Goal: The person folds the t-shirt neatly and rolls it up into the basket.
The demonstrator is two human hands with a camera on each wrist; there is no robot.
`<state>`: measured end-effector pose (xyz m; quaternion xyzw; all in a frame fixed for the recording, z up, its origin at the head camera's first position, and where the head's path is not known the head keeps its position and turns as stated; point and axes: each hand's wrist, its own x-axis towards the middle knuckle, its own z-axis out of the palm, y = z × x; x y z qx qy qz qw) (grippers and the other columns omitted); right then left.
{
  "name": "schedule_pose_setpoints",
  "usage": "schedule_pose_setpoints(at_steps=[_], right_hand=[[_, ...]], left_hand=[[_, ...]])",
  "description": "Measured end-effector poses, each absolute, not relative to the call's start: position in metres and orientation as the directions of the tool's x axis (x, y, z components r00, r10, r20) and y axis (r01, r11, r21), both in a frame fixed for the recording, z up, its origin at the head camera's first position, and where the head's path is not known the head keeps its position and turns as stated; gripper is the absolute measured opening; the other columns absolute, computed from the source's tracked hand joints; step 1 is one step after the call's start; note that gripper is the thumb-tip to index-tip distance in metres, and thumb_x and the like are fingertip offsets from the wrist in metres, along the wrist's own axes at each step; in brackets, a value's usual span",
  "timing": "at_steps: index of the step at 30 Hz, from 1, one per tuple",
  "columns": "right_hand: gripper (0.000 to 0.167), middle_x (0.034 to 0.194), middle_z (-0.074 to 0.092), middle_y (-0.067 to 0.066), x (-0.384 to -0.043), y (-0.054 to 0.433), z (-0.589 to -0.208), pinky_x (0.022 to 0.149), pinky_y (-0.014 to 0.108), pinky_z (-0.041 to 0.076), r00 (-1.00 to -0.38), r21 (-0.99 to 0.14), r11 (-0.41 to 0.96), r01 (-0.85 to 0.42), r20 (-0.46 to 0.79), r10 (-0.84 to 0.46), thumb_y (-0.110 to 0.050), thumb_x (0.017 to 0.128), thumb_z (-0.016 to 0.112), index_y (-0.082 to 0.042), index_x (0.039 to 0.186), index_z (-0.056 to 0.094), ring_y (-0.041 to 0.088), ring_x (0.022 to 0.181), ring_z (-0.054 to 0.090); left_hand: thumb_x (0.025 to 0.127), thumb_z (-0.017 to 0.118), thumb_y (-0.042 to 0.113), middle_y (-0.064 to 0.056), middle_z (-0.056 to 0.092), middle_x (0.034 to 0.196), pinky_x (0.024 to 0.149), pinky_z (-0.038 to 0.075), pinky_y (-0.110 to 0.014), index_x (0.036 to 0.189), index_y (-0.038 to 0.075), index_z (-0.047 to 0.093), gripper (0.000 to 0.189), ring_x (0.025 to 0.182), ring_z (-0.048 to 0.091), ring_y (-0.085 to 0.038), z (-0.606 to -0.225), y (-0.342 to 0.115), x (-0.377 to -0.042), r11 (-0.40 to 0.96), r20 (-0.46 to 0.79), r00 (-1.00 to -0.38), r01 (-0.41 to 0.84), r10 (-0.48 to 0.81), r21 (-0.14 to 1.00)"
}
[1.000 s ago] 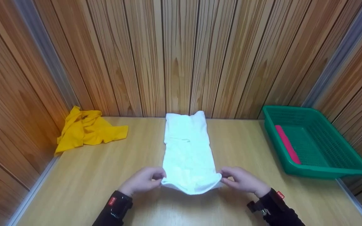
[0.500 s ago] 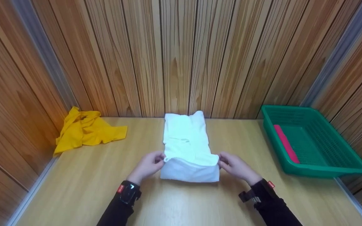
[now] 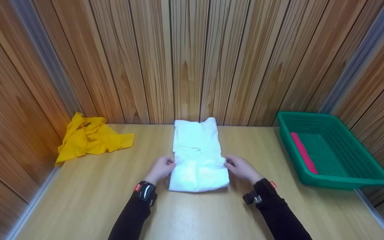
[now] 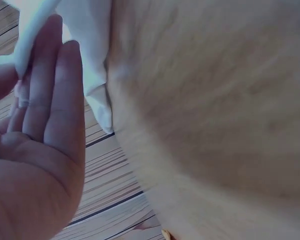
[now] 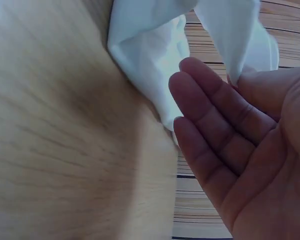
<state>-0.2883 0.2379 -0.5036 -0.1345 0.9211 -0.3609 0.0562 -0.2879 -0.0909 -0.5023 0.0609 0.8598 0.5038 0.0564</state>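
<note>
Left hand [image 3: 160, 169]: pinches the left edge of the white cloth between thumb and finger. Its other fingers are nearly straight.
Right hand [image 3: 242, 169]: pinches the right edge of the same cloth between thumb and finger. In the right wrist view, its other three fingers reach out past the pinch.
Both hands: apart, one on each side of the cloth.
White cloth [image 3: 197, 140]: lies in the middle of the table [image 3: 192, 216], long and flat with some wrinkles. The near end is folded over, and the edge of that flap runs across from hand to hand. The far end is right by the back wall [image 3: 190, 60]; I can't tell if they touch.
Yellow cloth [image 3: 95, 138]: in a messy heap at the back left, near the left wall [image 3: 12, 100].
Green basket [image 3: 345, 183]: at the back right, well apart from the white cloth. It has little holes.
Pink thing [image 3: 304, 153]: long and thin, inside the basket along its left side.
Sleeves [image 3: 128, 216]: black, with a dark band [image 3: 145, 193] on each wrist.
</note>
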Motion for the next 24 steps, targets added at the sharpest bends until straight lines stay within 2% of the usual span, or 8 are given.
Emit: schedule_pose_setpoints(at_steps=[10,13,17,19,24], right_hand=[[0.010,0.080,0.054,0.001,-0.299,0.236,-0.515,0.069,0.034,0.043,-0.971,-0.669,0.724,-0.167,-0.016,-0.239,-0.016,0.099,0.059,-0.008,0.093,0.059,0.018,0.075,0.051],[0.013,0.081,0.055,0.002,-0.299,0.235,-0.517,0.069,0.036,0.043,-0.975,-0.668,0.731,-0.141,-0.037,-0.221,-0.018,0.100,0.058,-0.007,0.094,0.061,0.019,0.075,0.052],[0.021,0.087,0.061,0.003,-0.296,0.235,-0.517,0.078,0.041,0.048,-0.979,-0.660,0.741,-0.123,-0.043,-0.201,-0.021,0.101,0.056,-0.004,0.104,0.066,0.020,0.081,0.056],[0.024,0.089,0.064,0.004,-0.293,0.237,-0.515,0.082,0.042,0.049,-0.981,-0.663,0.742,-0.099,-0.060,-0.184,-0.024,0.102,0.054,-0.004,0.108,0.067,0.020,0.084,0.058],[0.024,0.087,0.066,0.003,-0.282,0.244,-0.508,0.077,0.040,0.051,-0.978,-0.667,0.745,-0.011,-0.149,-0.147,-0.027,0.103,0.052,-0.008,0.101,0.067,0.019,0.082,0.062]], left_hand=[[0.091,0.065,0.007,-0.004,0.059,0.078,0.065,0.047,-0.030,0.089,0.000,0.066,0.006,0.069,0.053,-0.017,-0.512,-0.087,-0.295,0.554,0.022,-0.995,0.073,0.098,0.829],[0.093,0.064,0.009,-0.006,0.062,0.081,0.068,0.050,-0.033,0.094,-0.001,0.068,0.010,0.072,0.056,-0.019,-0.514,-0.087,-0.295,0.560,0.017,-0.996,0.065,0.091,0.826],[0.094,0.063,0.011,-0.013,0.067,0.095,0.080,0.052,-0.040,0.105,-0.004,0.068,0.019,0.087,0.062,-0.025,-0.513,-0.087,-0.292,0.588,0.009,-0.996,0.061,0.092,0.806],[0.094,0.063,0.012,-0.014,0.067,0.100,0.081,0.053,-0.042,0.109,-0.004,0.067,0.022,0.090,0.063,-0.027,-0.511,-0.089,-0.290,0.593,-0.003,-0.996,0.049,0.086,0.804],[0.095,0.062,0.016,-0.010,0.067,0.096,0.077,0.053,-0.039,0.112,0.000,0.067,0.023,0.084,0.062,-0.022,-0.508,-0.099,-0.280,0.609,-0.033,-0.996,0.024,0.082,0.793]])
